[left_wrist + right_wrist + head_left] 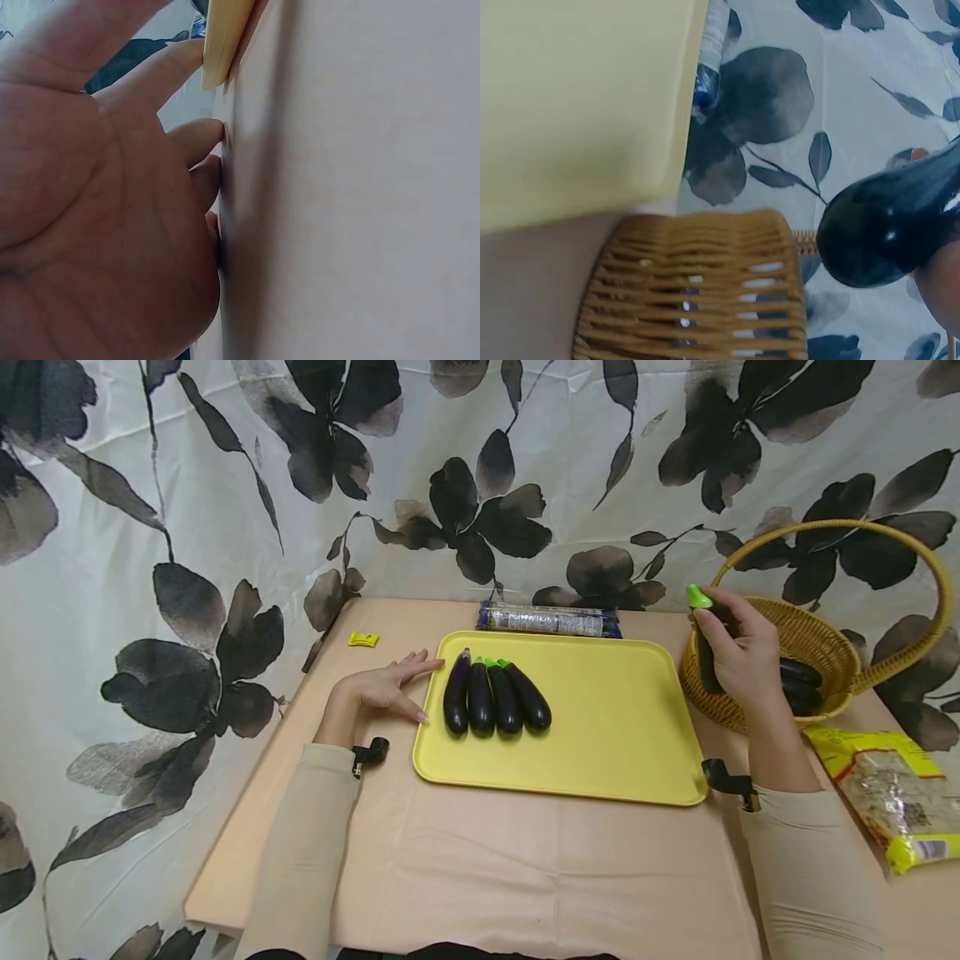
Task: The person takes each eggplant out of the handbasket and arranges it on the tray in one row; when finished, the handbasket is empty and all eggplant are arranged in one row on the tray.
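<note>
My right hand (748,643) grips an eggplant (707,656) with a bright green cap, held up over the left rim of a wicker basket (840,643). The right wrist view shows the rounded dark end of that eggplant (885,225) above the woven side. Inside the basket lie more dark eggplants (799,685). At the left edge of a yellow tray (607,727), my left hand (378,687) rests with fingers extended, fingertips at the rim. Several eggplants (507,700) lie side by side on the tray's left half, caps toward the back.
Behind the tray lies a long blue packet (551,619). A small yellow wrapped piece (363,639) sits at the back left. To the right, a yellow and clear bag (892,793) lies before the basket, whose tall handle (941,585) arches up. A floral curtain (420,460) hangs behind the table.
</note>
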The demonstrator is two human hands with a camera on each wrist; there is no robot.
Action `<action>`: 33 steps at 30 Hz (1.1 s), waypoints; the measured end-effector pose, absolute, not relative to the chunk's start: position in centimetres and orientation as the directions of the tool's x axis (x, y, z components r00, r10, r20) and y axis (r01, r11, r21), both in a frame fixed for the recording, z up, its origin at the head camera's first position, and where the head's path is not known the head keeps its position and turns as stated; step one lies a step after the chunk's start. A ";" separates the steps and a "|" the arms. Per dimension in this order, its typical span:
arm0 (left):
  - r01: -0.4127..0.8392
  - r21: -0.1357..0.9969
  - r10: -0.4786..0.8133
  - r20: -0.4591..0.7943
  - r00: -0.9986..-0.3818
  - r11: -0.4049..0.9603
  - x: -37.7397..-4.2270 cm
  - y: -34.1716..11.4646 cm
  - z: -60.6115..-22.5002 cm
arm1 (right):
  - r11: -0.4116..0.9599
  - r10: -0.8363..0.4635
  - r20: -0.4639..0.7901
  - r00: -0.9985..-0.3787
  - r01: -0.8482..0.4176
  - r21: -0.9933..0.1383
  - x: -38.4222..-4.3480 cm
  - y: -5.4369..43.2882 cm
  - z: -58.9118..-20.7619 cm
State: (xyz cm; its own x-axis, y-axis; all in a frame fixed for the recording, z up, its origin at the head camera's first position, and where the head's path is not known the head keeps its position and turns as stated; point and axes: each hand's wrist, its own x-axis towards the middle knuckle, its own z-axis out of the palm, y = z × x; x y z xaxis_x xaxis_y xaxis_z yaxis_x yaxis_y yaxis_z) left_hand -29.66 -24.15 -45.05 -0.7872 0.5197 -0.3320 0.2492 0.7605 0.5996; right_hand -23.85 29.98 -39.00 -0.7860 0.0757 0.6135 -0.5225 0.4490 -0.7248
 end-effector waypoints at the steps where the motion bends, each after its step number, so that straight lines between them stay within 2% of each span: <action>1: 0.249 0.600 0.520 -0.332 -0.787 0.760 -29.7 -24.2 -45.0 | 0.430 0.063 0.610 -0.790 -0.530 -0.731 -23.9 29.7 -39.1; 7: 0.246 0.597 0.515 -0.334 -0.789 0.764 -29.7 -24.1 -45.1 | 0.377 0.004 0.601 -0.799 -0.556 -0.741 -24.1 28.1 -39.8; 16: 0.238 0.595 0.507 -0.338 -0.793 0.768 -29.6 -23.9 -44.7 | 0.420 -0.059 0.583 -0.810 -0.550 -0.722 -24.2 26.8 -40.6; 23: 0.259 0.594 0.523 -0.327 -0.787 0.761 -29.7 -24.0 -44.8 | 0.392 -0.123 0.554 -0.824 -0.553 -0.735 -24.4 26.1 -41.0; 26: 0.267 0.593 0.529 -0.325 -0.784 0.760 -29.7 -24.1 -44.8 | 0.384 -0.136 0.572 -0.809 -0.575 -0.722 -24.6 25.7 -41.4; 33: 0.254 0.602 0.522 -0.322 -0.790 0.757 -29.5 -24.2 -45.0 | 0.269 -0.124 0.632 -0.765 -0.639 -0.721 -24.8 25.0 -42.2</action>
State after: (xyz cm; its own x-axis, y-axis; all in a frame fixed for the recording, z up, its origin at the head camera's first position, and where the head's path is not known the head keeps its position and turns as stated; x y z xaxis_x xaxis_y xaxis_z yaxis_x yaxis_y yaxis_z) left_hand -29.55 -24.24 -44.98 -0.7903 0.5215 -0.3215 0.2542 0.7566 0.6024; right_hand -24.82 24.96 -42.18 -0.7652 -0.1235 0.6318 -0.6387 0.2686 -0.7210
